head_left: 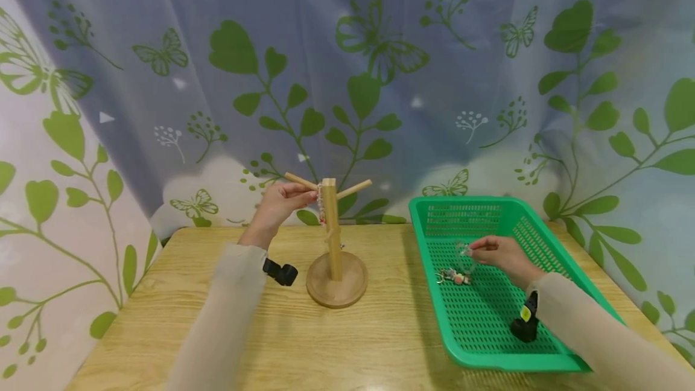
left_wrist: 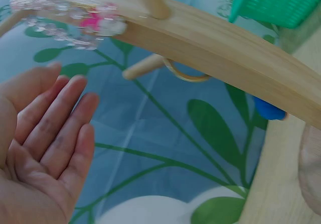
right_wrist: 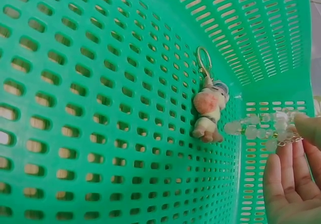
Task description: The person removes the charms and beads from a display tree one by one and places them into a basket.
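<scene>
2 bracelets draw our attention, and we read each clock direction as it appears in the view we name. In the head view, the person's left hand is at 10 o'clock from the post of a wooden stand. From the left wrist view we can tell that its fingers are straight and relaxed, holding nothing. A beaded bracelet with a bright pink piece hangs from the stand's 10 o'clock peg, close to the post; in the left wrist view we find it at 12 o'clock from the hand. At 2 o'clock there, we see a thin gold curve beside another peg, and near 3 o'clock a blue piece by the post.

The right hand pinches a clear bracelet between thumb and fingers, within the green basket, which is between 3 and 4 o'clock from the stand in the head view. In the right wrist view, we see the clear beads reach toward 9 o'clock from the fingertips. A small figure with a metal ring lies on the basket's floor, at 8 o'clock from the right hand in the head view. We see stand and basket on a wood-grain table, before a leaf-patterned curtain.
</scene>
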Available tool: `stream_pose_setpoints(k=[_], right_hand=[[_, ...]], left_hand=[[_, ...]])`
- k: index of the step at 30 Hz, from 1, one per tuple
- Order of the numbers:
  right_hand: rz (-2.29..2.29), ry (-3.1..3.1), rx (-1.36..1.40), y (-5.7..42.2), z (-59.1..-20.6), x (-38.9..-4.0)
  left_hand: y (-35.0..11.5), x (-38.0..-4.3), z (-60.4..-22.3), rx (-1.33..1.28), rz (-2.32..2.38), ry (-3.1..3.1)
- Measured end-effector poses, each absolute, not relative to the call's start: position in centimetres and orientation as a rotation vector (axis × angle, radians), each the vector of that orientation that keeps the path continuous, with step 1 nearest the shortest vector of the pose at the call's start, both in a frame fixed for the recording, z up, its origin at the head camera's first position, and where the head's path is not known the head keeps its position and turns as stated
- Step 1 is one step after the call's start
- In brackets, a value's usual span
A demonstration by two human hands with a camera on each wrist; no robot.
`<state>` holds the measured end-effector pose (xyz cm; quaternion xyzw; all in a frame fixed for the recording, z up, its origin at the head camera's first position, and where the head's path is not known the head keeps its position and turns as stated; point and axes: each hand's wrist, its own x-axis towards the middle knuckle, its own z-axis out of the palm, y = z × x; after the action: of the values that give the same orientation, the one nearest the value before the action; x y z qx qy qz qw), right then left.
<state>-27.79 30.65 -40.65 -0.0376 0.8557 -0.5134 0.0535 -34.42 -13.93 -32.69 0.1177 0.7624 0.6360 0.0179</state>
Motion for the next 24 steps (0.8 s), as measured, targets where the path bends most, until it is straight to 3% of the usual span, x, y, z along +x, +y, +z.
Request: stream_pose_setpoints(k=[24], right_hand=[[-1.575, 2.526, -0.183, 29.6, -41.9, -29.0]], left_hand=[[-11.4, -36.2, -34.4, 0.215, 1.856, 2.405]])
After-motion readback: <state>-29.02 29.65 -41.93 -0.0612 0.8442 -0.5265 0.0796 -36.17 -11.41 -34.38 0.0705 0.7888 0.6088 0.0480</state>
